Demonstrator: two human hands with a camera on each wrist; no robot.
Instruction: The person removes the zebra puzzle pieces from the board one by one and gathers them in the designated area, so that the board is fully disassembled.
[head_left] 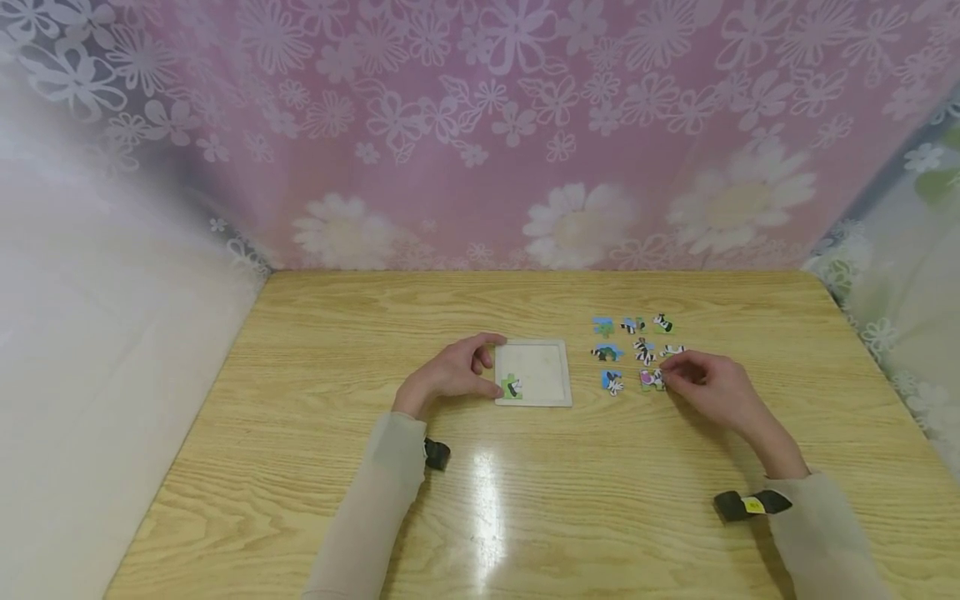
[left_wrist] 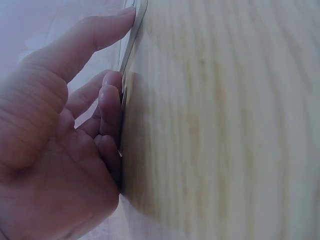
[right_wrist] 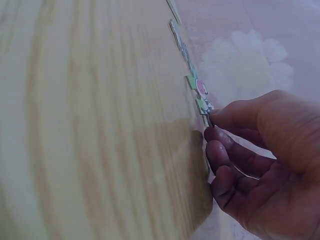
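Observation:
My left hand (head_left: 454, 369) holds the left side of a square, pale puzzle tray (head_left: 566, 375), thumb at the near corner and index finger at the far one. In the left wrist view, the thumb (left_wrist: 107, 31) lies against the tray's rim and the other fingers are curled at the table. A green puzzle piece with a black-and-white figure (head_left: 512, 387) sits in the tray's near left corner. To the right, my right hand (head_left: 712, 389) pinches the edge of a pink, green and white puzzle piece (head_left: 651, 380) between thumb and index finger; the right wrist view shows this piece (right_wrist: 201, 92) at the fingertips.
Several loose puzzle pieces lie in rows right of the tray, among them a blue-and-green one (head_left: 603, 326), a zebra-striped one (head_left: 643, 351) and a blue-and-white one (head_left: 612, 382). Flowered cloth (head_left: 480, 167) hangs behind the wooden table (head_left: 337, 308).

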